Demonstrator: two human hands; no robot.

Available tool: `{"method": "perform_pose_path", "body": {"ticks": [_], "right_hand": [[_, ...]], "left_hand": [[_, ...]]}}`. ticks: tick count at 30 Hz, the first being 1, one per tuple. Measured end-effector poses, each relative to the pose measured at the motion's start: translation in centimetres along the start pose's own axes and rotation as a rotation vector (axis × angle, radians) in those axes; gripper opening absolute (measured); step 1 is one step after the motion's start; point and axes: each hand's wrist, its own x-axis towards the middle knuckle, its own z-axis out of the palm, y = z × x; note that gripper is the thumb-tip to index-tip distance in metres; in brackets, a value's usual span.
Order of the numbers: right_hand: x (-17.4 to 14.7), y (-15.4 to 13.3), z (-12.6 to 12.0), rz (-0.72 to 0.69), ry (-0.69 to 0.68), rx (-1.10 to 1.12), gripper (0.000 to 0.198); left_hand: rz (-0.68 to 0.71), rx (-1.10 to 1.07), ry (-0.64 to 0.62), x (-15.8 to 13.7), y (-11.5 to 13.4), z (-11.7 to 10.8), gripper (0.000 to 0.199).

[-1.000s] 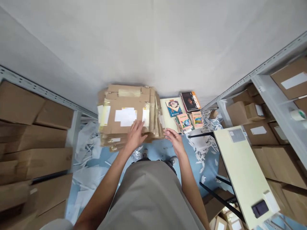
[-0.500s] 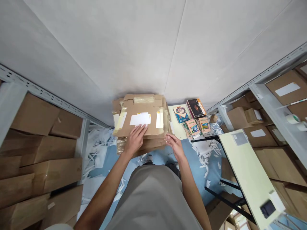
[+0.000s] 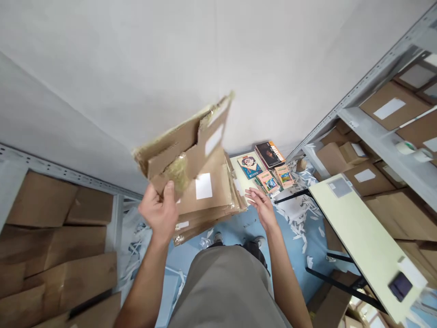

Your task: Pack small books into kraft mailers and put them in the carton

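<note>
My left hand [image 3: 160, 207] grips the lower left corner of a flattened cardboard box [image 3: 191, 150], thumb on the near face. Tape and white labels show on that box, which is tilted up off the pile and slightly blurred. Under it lies a stack of flattened cardboard boxes [image 3: 218, 193] with a white label on top. My right hand [image 3: 261, 205] hovers just right of the stack, holding nothing, fingers apart and slightly curled. Beyond it, a blue book [image 3: 250, 166], a dark-covered stack of magazines [image 3: 269, 154] and small illustrated booklets [image 3: 269, 181] rest on a pale table [image 3: 241, 175].
Shelves of cardboard boxes stand left [image 3: 61, 246] and right [image 3: 384, 182]. A narrow pale table [image 3: 358, 228] on black legs holds a phone [image 3: 400, 286]. Paper scraps [image 3: 297, 218] litter the blue floor. A grey wall [image 3: 170, 68] rises behind the stack.
My left hand, which lay flat on the top box, now grips a flattened box by its corner and has raised it off the stack. My right hand has moved slightly right.
</note>
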Motion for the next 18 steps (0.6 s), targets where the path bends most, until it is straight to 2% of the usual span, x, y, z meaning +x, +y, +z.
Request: {"method": "perform_pose_path", "body": {"ticks": [2, 4, 7, 10, 14, 18], "right_hand": [[0.1, -1.0, -3.2, -0.090, 0.090, -0.030, 0.050], [0.0, -2.0, -7.4, -0.192, 0.240, -0.084, 0.055], [-1.3, -3.5, -15.1, -0.266, 0.487, -0.181, 0.069], [-4.0, -4.9, -22.9, -0.268, 0.575, -0.174, 0.070], [-8.7, -6.6, -31.5, -0.261, 0.580, -0.019, 0.053], [-13.5, -7.6, -38.8, -0.263, 0.735, 0.057, 0.047]], "left_hand": [[-0.088, -0.118, -0.072, -0.7, 1.0, 2.4, 0.040], [-0.211, -0.250, -0.217, -1.9, 1.7, 5.3, 0.047], [-0.410, -0.359, -0.465, -4.7, 3.0, 9.9, 0.056], [-0.546, -0.376, -0.691, -8.3, 4.8, 15.1, 0.064], [-0.610, -0.368, -0.965, -13.3, 7.6, 23.5, 0.071], [-0.592, -0.383, -1.132, -19.3, 10.2, 32.8, 0.076]]}}
